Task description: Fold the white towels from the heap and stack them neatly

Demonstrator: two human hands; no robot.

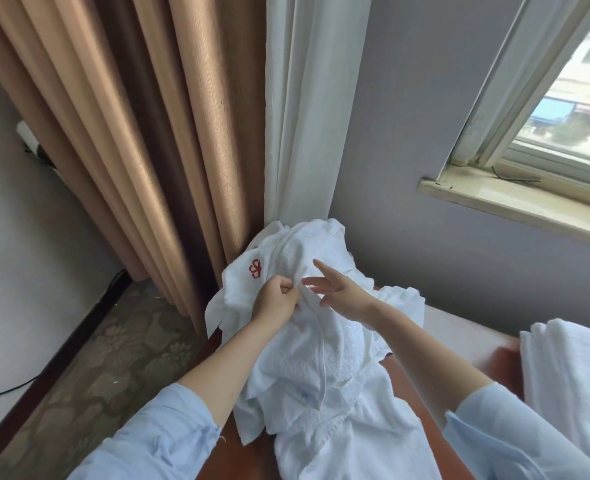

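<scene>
Towel heap against curtain; left hand pinching.

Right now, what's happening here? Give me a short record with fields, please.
Activity: pulling one towel from the heap; no fold visible yet
Left hand: pinches a towel edge
Right hand: open, fingers straight, beside the left
Heap: crumpled white towels on a reddish-brown surface
Mark: red emblem on one towel
Right edge: more white cloth, folds unclear
Background: brown curtain, white curtain, window
</scene>
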